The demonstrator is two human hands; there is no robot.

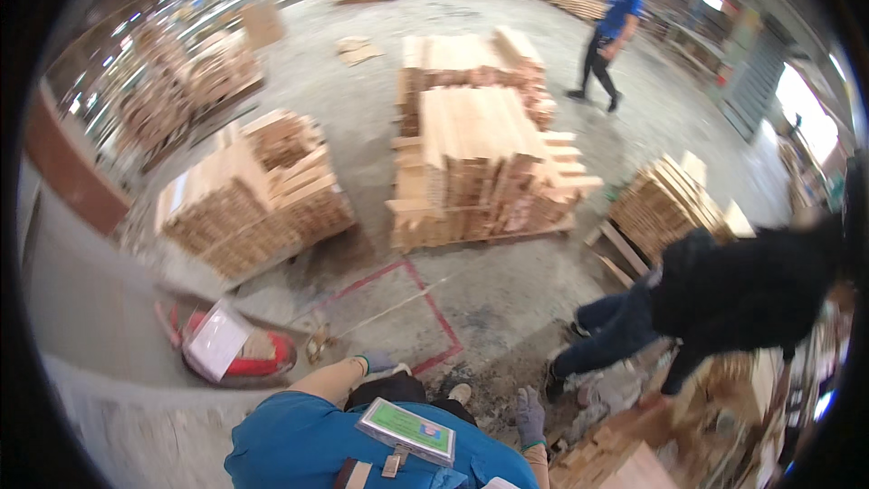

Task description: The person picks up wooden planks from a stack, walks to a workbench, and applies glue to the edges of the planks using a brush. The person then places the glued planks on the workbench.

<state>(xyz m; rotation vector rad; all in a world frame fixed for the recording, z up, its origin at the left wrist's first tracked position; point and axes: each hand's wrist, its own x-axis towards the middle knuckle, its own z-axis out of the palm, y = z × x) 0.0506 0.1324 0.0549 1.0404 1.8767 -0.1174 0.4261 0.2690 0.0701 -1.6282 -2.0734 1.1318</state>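
Both my gloved hands, left hand [378, 363] and right hand [529, 417], hang empty, fingers loosely spread; nearest wood scraps [615, 457] look stiff, splintery, so grip mid-length.

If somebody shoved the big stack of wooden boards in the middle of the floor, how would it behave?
The stack of boards is probably very heavy: many rigid planks piled tight on a pallet, so a hand push likely wouldn't shift it. The short pieces jutting out at its right edge look loose and might slide off. The person's gloved right hand and left hand are far from it.
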